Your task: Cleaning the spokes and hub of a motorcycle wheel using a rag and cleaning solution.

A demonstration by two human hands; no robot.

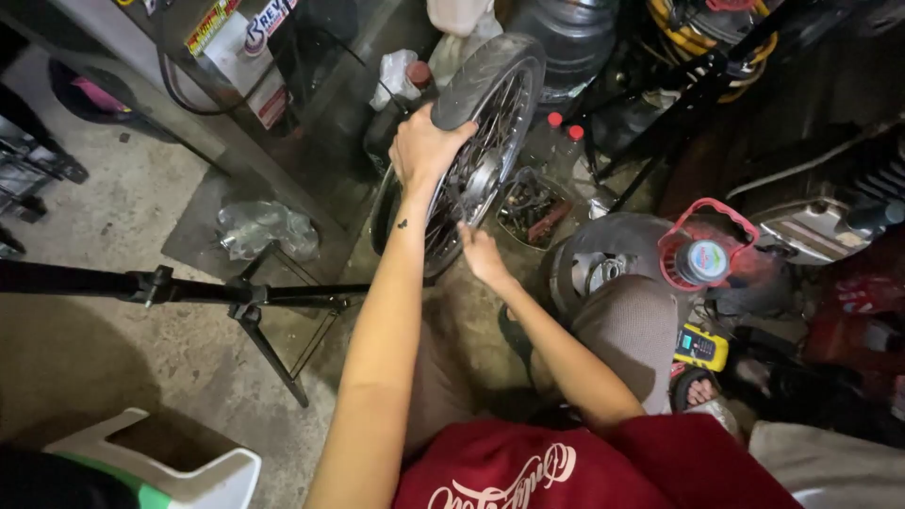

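A spoked motorcycle wheel (490,104) with a black tyre stands upright on the concrete floor in front of me. My left hand (424,146) grips the tyre's tread at the top left. My right hand (481,253) reaches to the lower spokes near the hub, fingers bent; whether it holds anything cannot be made out. My knees, in grey trousers, are on either side below the wheel.
A black tripod stand (236,297) crosses the left side. A white plastic stool (179,467) sits bottom left. A second wheel (603,259), a red-capped container (705,256), a yellow meter (699,347), a box of parts (533,207) and bottles crowd the right.
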